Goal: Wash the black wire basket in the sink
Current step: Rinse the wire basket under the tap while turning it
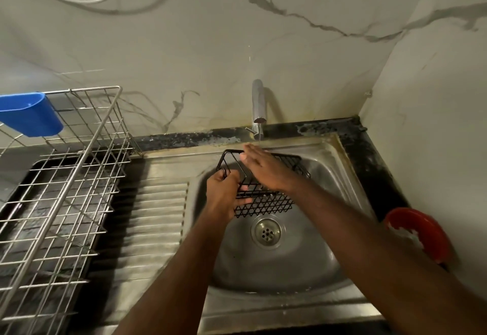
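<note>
The black wire basket [263,192] was held up over the sink [326,160], just above the drain [266,232] and a bit below the tap [258,108]. It was tilted, w/ its long side going left to right. One end, w/ an open six-sided wire frame, pointed to the left. The mesh side faced the person.

The left hand [226,195] gripped the basket at its left end, fingers curled round the wires. The right hand [263,168] lay flat across the top of the basket, fingers straight and reaching to the far left corner, right under the tap spout. It held nothing; it only pressed or rubbed on the wire. A thin bit of water seemed to come from the tap, but that was hard to tell.

So the basket sat between both hands: left hand at the near left end, right hand on top. I think the rubbing was the step in hand, and the next rub would go along the long side, left to right.

Further out, a metal dish rack [66,176] stood on the left w/ a blue plastic cup holder [31,113] hung on it. A red bowl [421,232] sat on the right by the wall.
</note>
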